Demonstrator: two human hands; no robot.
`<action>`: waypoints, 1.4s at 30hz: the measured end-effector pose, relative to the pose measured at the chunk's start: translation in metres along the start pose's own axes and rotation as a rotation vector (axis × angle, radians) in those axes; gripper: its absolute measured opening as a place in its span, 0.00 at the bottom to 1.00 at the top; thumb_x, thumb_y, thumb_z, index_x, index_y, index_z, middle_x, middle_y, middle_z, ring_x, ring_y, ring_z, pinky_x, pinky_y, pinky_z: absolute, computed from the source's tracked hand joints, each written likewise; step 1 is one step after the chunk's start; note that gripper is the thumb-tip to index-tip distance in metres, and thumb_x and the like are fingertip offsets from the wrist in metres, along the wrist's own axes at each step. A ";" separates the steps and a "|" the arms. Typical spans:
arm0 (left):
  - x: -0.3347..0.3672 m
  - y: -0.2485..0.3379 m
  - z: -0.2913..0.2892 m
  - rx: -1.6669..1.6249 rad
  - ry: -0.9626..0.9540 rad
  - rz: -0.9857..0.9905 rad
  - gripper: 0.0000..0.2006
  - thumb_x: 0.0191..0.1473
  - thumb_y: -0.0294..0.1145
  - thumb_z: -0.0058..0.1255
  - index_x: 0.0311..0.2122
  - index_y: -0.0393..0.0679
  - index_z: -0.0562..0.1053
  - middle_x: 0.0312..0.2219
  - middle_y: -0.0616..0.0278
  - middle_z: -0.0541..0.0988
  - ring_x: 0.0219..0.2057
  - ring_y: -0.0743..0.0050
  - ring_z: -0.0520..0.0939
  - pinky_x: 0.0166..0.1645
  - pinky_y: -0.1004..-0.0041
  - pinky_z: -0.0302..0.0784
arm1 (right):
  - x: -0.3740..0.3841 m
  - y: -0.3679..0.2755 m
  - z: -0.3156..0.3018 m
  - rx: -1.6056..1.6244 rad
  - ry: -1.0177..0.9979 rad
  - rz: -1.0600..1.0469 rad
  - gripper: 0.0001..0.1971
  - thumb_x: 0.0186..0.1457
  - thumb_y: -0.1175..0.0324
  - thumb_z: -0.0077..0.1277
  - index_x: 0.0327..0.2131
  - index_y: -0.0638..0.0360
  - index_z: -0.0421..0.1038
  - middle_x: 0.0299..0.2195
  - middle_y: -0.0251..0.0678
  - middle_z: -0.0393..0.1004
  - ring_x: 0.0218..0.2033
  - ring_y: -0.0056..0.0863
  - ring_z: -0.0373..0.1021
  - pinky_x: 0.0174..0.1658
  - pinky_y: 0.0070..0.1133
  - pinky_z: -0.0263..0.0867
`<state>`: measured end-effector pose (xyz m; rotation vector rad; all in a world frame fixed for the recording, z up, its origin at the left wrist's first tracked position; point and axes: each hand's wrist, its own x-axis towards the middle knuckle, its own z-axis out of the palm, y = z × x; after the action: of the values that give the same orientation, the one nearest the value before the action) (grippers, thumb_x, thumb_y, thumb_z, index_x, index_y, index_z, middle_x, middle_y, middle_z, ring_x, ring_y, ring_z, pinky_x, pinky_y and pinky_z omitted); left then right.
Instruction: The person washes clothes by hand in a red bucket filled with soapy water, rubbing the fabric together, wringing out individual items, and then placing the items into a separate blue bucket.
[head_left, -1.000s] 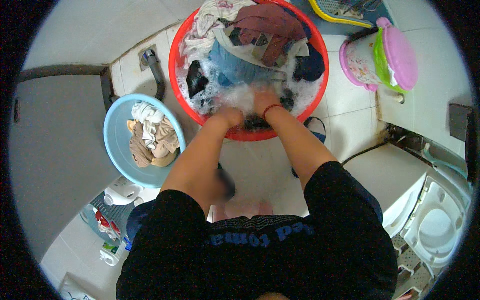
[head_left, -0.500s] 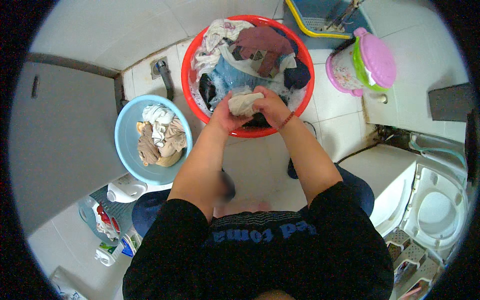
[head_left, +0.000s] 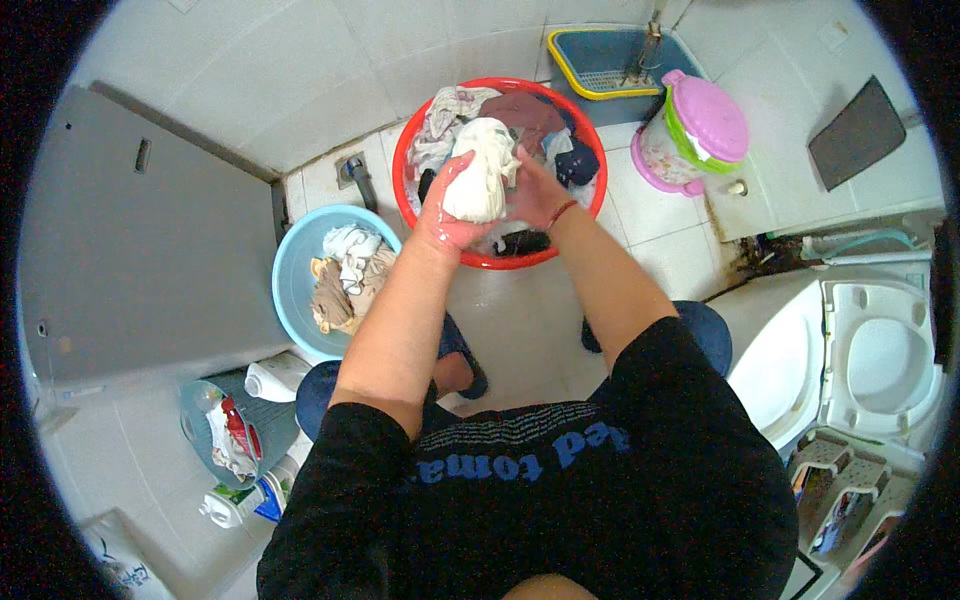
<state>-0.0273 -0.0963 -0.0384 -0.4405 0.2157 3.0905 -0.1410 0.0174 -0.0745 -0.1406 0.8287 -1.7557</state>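
Observation:
Over the red basin (head_left: 402, 190) I hold up a bunched, wet, cream-white cloth (head_left: 482, 170); its exact kind of garment does not show. My left hand (head_left: 450, 215) is wrapped round its left and lower side, the skin wet and shiny. At the cloth's right edge is my right hand (head_left: 536, 190), thumb up, gripping a fold there, with its other fingers partly hidden. Beneath my hands the basin holds a maroon garment (head_left: 525, 115), a pale patterned cloth (head_left: 440, 125), dark pieces and sudsy water.
Left of the red basin stands a light-blue basin (head_left: 285, 285) with beige and white clothes. A lidded pink bin (head_left: 708, 115) and a blue-grey tub with a yellow rim (head_left: 575, 90) are at the far right. A toilet (head_left: 885, 365) is at the right; bottles (head_left: 232, 507) and a laundry basket (head_left: 200, 440) lie lower left.
The cream-white cloth has been raised from low over the basin's near side and now shows larger, stretched lengthwise. My right hand has shifted to its edge. The whole view has tilted.

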 end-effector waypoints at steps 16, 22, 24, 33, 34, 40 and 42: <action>-0.005 -0.007 0.043 1.326 0.371 0.032 0.21 0.44 0.34 0.59 0.45 0.39 0.72 0.33 0.58 0.79 0.33 0.65 0.79 0.38 0.69 0.75 | 0.039 -0.054 0.042 -0.976 0.182 -0.207 0.07 0.48 0.69 0.56 0.28 0.57 0.67 0.24 0.33 0.70 0.26 0.27 0.68 0.28 0.27 0.64; -0.006 0.005 0.035 2.344 0.598 0.156 0.22 0.43 0.43 0.55 0.43 0.42 0.74 0.38 0.48 0.79 0.41 0.51 0.79 0.46 0.61 0.74 | 0.075 -0.014 0.041 -1.475 0.423 -0.493 0.15 0.44 0.63 0.58 0.35 0.59 0.71 0.30 0.43 0.76 0.35 0.35 0.73 0.38 0.32 0.66; -0.015 0.028 0.012 2.349 0.778 0.086 0.23 0.42 0.43 0.57 0.43 0.42 0.72 0.39 0.47 0.79 0.41 0.51 0.80 0.46 0.59 0.75 | 0.086 0.004 0.017 -1.390 0.361 -0.446 0.20 0.47 0.56 0.55 0.41 0.59 0.70 0.38 0.47 0.74 0.41 0.40 0.70 0.45 0.32 0.65; -0.168 0.180 -0.220 1.838 0.845 -0.252 0.42 0.36 0.38 0.67 0.53 0.26 0.60 0.48 0.45 0.72 0.49 0.55 0.75 0.51 0.66 0.72 | 0.049 0.065 -0.175 -1.994 0.276 0.276 0.22 0.49 0.65 0.48 0.51 0.47 0.69 0.51 0.43 0.66 0.57 0.46 0.57 0.59 0.31 0.55; -0.176 0.176 -0.244 1.827 1.126 -0.365 0.39 0.39 0.39 0.64 0.54 0.28 0.61 0.48 0.42 0.72 0.50 0.51 0.73 0.54 0.62 0.69 | 0.052 0.084 -0.176 -2.012 0.338 0.274 0.22 0.49 0.66 0.46 0.51 0.47 0.69 0.51 0.42 0.66 0.58 0.47 0.56 0.59 0.31 0.54; -0.109 0.139 -0.255 2.407 1.079 0.028 0.24 0.45 0.39 0.57 0.47 0.36 0.72 0.45 0.41 0.72 0.50 0.44 0.70 0.56 0.58 0.65 | 0.083 0.127 -0.181 -2.340 -0.189 0.455 0.20 0.50 0.61 0.43 0.47 0.53 0.73 0.51 0.43 0.68 0.58 0.45 0.56 0.59 0.31 0.54; -0.065 0.109 -0.229 2.314 0.832 0.442 0.17 0.45 0.31 0.55 0.43 0.40 0.74 0.46 0.45 0.72 0.51 0.47 0.69 0.57 0.60 0.64 | 0.096 0.113 -0.187 -1.940 0.312 0.449 0.20 0.51 0.56 0.44 0.43 0.54 0.75 0.48 0.44 0.72 0.54 0.43 0.63 0.56 0.32 0.58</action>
<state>0.0956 -0.2351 -0.2232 -1.1104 2.9942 0.6813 -0.1761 0.0051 -0.3097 -0.8457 2.2829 -0.0342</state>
